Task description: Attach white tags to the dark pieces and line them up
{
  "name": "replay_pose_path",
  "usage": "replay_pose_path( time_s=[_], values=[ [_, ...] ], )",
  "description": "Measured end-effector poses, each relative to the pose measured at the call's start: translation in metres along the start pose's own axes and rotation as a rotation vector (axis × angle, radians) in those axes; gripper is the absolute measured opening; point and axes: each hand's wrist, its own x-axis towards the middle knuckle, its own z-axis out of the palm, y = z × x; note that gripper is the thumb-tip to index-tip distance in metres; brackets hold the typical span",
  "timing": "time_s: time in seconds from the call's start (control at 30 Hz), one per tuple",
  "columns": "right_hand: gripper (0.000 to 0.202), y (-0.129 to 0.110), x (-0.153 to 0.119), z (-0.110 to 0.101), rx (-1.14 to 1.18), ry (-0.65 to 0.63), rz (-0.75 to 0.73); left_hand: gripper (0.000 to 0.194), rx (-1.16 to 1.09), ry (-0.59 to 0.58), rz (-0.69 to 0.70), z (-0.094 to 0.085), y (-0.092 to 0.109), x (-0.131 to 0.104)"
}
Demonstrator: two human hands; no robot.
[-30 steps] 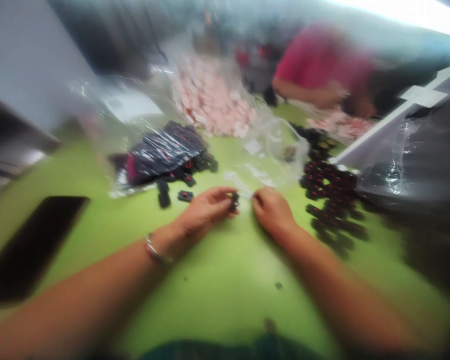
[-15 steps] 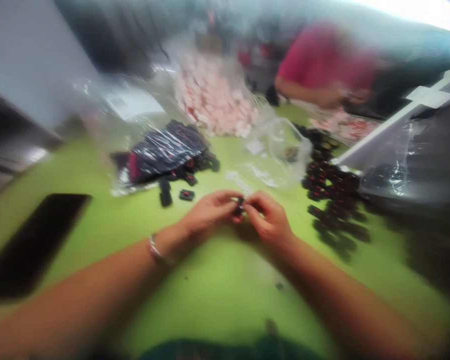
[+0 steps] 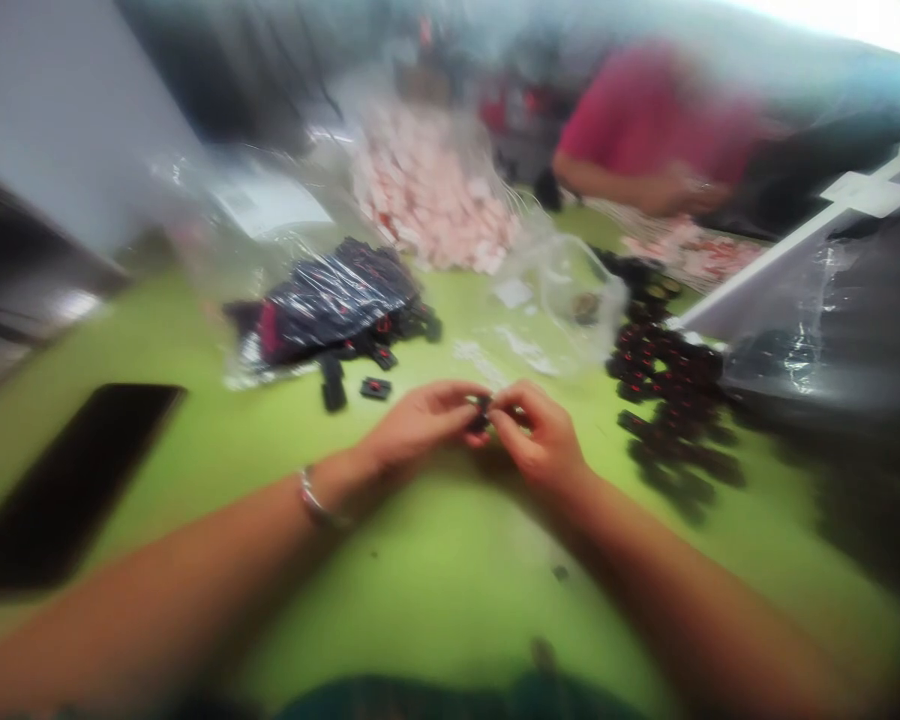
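Between my two hands, above the green table (image 3: pixel 435 560), is a small black plastic part (image 3: pixel 480 415), mostly covered by fingers. My left hand (image 3: pixel 427 420) is closed around it from the left. From the right, the thumb and forefinger of my right hand (image 3: pixel 540 435) pinch together at the part's edge; whatever they grip is too small to make out. Two loose black parts, one upright-looking (image 3: pixel 333 384) and one with a red centre (image 3: pixel 376 388), lie left of my hands. Beyond them a clear plastic bag (image 3: pixel 345 295) is filled with similar black parts.
A heap of black-and-red parts (image 3: pixel 664 370) lies right of my hands. Behind stand a bag of pinkish-white pieces (image 3: pixel 435 190) and a crumpled clear bag (image 3: pixel 547 310) with small white bits. A dark flat phone-like slab (image 3: pixel 82 480) lies left. Across the table sits a person in pink (image 3: pixel 637 130).
My hands stay together on the black part, with only a slight shift of the right fingers. The whole view has moved a little.
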Motion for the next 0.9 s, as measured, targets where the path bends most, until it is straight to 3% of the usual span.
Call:
replay_pose_path(
  time_s=[0.1,0.2,0.27,0.33,0.5,0.9],
  values=[
    [0.013,-0.002,0.002,-0.002,0.154,-0.048,0.217,0.040,0.066,-0.024,-0.004,-0.005,-0.001,0.001],
    [0.025,0.002,0.004,-0.007,0.372,-0.190,0.473,0.042,0.170,-0.077,-0.003,-0.008,-0.002,0.001],
    [0.028,0.005,0.006,-0.010,0.485,-0.280,0.567,0.042,0.212,-0.104,0.013,-0.009,-0.003,0.001],
    [0.027,0.004,0.006,-0.011,0.523,-0.306,0.581,0.041,0.209,-0.092,0.034,-0.008,-0.004,0.001],
    [0.026,-0.010,0.007,-0.010,0.465,-0.216,0.539,0.041,0.171,0.014,0.064,-0.006,-0.003,0.002],
    [0.024,-0.011,0.006,-0.007,0.444,-0.184,0.552,0.041,0.259,-0.008,0.084,-0.004,-0.002,0.002]
  ],
)
